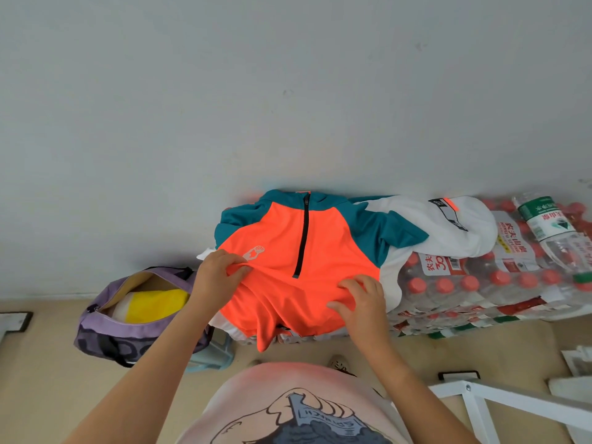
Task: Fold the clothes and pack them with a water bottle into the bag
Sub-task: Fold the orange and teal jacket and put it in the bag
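An orange, teal and white zip-neck jacket (320, 238) lies spread on top of stacked packs of bottled water, collar toward the wall. My left hand (221, 270) pinches the orange fabric at its left side. My right hand (362, 299) grips a bunched fold of the same fabric at the lower right. A purple bag (128, 325) stands open on the floor to the left, with yellow and white cloth (153, 304) inside. A clear water bottle with a green label (551, 229) lies on the packs at the far right.
The shrink-wrapped packs of red-capped bottles (480, 290) stand against the grey wall (288, 91). A light blue stool (214, 354) sits under the bag. A white metal frame (499, 402) stands at the lower right on the beige floor.
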`<control>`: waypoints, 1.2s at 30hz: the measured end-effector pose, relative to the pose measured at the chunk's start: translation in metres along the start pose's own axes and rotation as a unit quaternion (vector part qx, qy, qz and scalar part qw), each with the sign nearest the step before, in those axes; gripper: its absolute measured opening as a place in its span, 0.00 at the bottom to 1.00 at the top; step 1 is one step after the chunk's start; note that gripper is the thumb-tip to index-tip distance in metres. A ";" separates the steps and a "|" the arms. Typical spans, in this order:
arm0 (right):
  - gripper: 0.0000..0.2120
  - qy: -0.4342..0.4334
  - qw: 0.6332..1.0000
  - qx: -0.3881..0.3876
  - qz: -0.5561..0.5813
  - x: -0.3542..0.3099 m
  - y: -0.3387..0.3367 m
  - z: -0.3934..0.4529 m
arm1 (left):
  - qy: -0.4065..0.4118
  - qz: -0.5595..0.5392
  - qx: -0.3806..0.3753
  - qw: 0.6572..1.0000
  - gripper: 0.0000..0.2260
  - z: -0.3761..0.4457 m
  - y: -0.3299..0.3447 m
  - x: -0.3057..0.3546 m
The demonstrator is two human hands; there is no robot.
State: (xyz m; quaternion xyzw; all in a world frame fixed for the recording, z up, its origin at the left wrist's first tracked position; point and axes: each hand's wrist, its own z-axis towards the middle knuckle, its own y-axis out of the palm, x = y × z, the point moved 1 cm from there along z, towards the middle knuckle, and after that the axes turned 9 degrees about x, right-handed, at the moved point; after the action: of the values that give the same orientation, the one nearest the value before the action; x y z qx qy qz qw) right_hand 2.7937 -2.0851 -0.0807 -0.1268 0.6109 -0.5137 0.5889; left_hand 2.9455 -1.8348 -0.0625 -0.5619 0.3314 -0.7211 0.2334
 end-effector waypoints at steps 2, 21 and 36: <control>0.14 0.022 0.999 0.012 0.031 0.000 0.001 -0.002 | 0.000 -0.003 -0.006 1.000 0.06 0.001 -0.001 -0.001; 0.09 0.100 0.993 0.037 0.058 -0.035 -0.063 0.059 | 0.011 -0.023 -0.032 0.999 0.08 0.045 -0.014 0.033; 0.07 -0.107 0.994 -0.010 -0.021 -0.070 -0.180 0.195 | 0.176 0.123 0.053 0.975 0.09 0.136 -0.113 0.135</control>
State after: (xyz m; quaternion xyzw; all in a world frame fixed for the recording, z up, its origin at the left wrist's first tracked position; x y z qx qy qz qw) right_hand 2.8973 -2.2047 0.1434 -0.2000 0.5467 -0.5031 0.6387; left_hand 3.0460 -1.8843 0.1301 -0.3678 0.3957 -0.7908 0.2878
